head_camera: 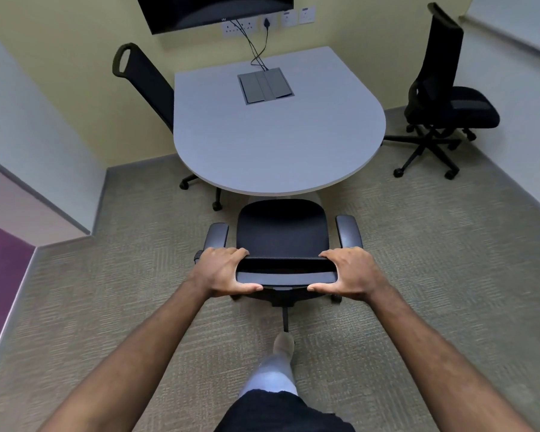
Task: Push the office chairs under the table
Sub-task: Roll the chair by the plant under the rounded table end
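Two hands, left hand (223, 271), right hand (349, 272), gripping chair backrest (286, 274), near table (272, 135)

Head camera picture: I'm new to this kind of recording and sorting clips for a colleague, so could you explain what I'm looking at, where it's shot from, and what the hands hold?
There is no machine here. A camera worn on a person's head looks forward and down, so you see their own two bare arms. The left hand and right hand each grip an end of the top edge of a black armrest office chair's backrest, fingers curled over it. The chair faces a grey round-ended table, its seat just short of the edge. On the table is a grey cable hatch. A black chair on the left is tucked in; a black chair on the right stands apart.
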Demonstrator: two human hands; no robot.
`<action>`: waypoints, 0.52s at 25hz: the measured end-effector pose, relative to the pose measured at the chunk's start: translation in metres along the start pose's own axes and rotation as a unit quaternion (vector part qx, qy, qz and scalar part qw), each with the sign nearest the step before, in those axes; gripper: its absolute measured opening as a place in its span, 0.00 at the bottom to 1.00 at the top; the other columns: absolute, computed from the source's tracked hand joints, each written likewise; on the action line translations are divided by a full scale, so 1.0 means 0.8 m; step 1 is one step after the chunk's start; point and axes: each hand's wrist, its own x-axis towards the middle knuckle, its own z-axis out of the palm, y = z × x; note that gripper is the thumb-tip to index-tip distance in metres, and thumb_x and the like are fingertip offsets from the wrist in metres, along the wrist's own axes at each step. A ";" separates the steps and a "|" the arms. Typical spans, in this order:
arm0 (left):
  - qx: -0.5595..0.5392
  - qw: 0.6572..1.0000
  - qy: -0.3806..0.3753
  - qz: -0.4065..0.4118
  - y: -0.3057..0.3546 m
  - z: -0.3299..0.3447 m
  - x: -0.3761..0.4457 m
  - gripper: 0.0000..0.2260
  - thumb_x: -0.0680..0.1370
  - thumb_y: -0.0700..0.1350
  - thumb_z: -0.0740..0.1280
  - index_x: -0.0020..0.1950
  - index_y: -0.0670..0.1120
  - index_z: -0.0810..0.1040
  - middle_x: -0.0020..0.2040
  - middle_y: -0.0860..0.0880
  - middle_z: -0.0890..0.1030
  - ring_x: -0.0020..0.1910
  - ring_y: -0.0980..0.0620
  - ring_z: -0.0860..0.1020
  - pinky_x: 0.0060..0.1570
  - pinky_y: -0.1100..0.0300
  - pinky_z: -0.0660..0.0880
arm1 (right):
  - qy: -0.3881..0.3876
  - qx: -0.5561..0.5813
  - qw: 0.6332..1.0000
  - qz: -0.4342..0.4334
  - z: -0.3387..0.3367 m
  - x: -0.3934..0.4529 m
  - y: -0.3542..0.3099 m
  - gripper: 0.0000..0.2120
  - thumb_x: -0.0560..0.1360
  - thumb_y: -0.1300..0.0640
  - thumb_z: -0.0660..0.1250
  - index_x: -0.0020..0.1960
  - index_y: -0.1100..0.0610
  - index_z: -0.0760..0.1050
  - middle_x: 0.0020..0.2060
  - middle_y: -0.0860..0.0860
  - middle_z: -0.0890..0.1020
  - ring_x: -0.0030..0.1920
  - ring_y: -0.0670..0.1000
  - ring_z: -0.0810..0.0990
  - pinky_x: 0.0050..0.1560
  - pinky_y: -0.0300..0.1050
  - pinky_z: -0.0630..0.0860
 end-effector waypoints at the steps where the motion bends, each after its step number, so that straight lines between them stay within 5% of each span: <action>1: 0.000 1.000 -0.003 0.001 -0.003 0.000 0.004 0.53 0.64 0.88 0.45 0.70 0.52 0.76 0.57 0.54 0.84 0.54 0.50 0.82 0.54 0.50 0.75 | 0.001 0.002 1.000 0.000 0.000 0.004 0.000 0.53 0.63 0.10 0.52 0.69 0.47 0.80 0.57 0.43 0.87 0.58 0.49 0.85 0.60 0.50 0.80; 13: 0.011 1.000 -0.017 0.006 -0.013 0.013 0.028 0.53 0.64 0.89 0.42 0.67 0.52 0.76 0.56 0.54 0.84 0.51 0.50 0.82 0.51 0.51 0.73 | 0.028 0.019 0.999 0.002 0.011 0.021 0.016 0.52 0.65 0.10 0.54 0.67 0.48 0.82 0.56 0.43 0.88 0.56 0.48 0.86 0.59 0.52 0.80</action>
